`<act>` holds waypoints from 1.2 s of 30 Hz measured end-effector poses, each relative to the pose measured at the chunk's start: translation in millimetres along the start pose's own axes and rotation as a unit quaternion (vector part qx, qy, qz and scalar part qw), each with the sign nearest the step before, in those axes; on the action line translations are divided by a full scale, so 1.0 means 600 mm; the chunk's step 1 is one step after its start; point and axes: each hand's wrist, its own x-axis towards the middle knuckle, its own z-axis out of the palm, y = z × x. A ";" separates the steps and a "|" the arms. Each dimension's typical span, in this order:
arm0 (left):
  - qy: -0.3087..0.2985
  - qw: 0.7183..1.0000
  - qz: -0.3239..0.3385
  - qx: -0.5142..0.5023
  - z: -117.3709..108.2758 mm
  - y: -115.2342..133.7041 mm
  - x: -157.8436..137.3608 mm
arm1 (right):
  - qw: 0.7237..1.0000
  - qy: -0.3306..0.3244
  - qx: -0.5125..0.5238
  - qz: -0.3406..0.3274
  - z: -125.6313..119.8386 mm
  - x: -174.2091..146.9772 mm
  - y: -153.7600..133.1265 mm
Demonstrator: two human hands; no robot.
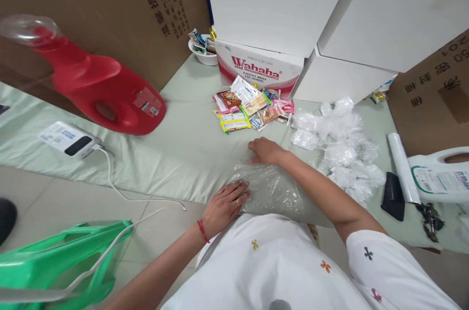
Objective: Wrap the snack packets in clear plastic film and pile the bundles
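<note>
A clear plastic bag (273,188) lies flat on the pale green cloth (190,153), close against my body. My left hand (225,205) rests on the bag's left edge with its fingers stretched out, a ring and a red bracelet on it. Past the bag's far edge, my right hand (267,151) is low over the cloth, fingers slightly bent and thumb apart. A pile of small packaged snacks (249,104) lies beyond my right hand. To its right is a heap of crumpled clear plastic bags (340,146).
A red detergent bottle (110,95) and a white device with a cable (68,139) are on the left. White boxes (271,2) and a Wahaha carton (256,68) stand behind. At right are a white roll (403,168), a white jug (441,175) and keys (431,222). A green stool (120,232) stands lower left.
</note>
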 end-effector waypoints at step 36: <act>0.054 0.974 -0.167 0.145 -0.066 -0.099 0.166 | 0.983 0.179 -0.011 0.033 0.187 -0.354 -0.008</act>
